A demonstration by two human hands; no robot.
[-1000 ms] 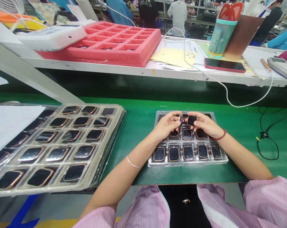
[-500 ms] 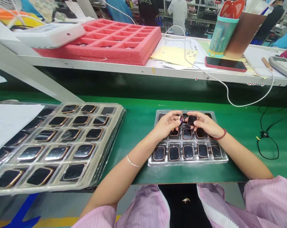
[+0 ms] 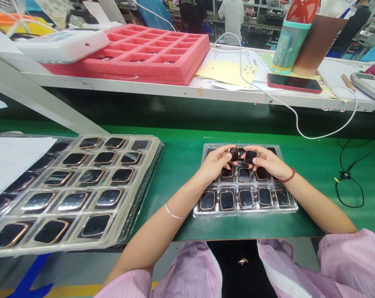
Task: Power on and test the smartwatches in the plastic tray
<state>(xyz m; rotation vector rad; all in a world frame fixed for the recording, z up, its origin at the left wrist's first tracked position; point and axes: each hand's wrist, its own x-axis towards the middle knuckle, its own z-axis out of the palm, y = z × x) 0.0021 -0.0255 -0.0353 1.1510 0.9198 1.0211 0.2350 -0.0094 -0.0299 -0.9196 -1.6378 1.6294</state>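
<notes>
Above the back part of a clear plastic tray (image 3: pixel 245 213), each of my hands pinches one smartwatch case without a strap. My left hand (image 3: pixel 216 164) is closed on a dark watch case (image 3: pixel 233 154), its face turned up. Between the thumb and fingers of my right hand (image 3: pixel 267 162) is a second watch case (image 3: pixel 250 157), black-faced with a gold-coloured rim. The two cases are close together, side by side. Below them, several similar watch cases (image 3: pixel 246 198) lie in the tray's pockets; my hands hide part of the back rows.
A stack of trays (image 3: pixel 125 231) with more watch cases stands left, partly under a white paper sheet (image 3: pixel 16 161). A shelf (image 3: pixel 162 85) across the back bears a red foam tray (image 3: pixel 190 68), a phone (image 3: pixel 294 83) and a teal cup (image 3: pixel 289 47). Black cable (image 3: pixel 345 176) lies right.
The watch case in my left hand has turned from edge-on to showing its dark face. My right hand and its watch case have stayed nearly still.
</notes>
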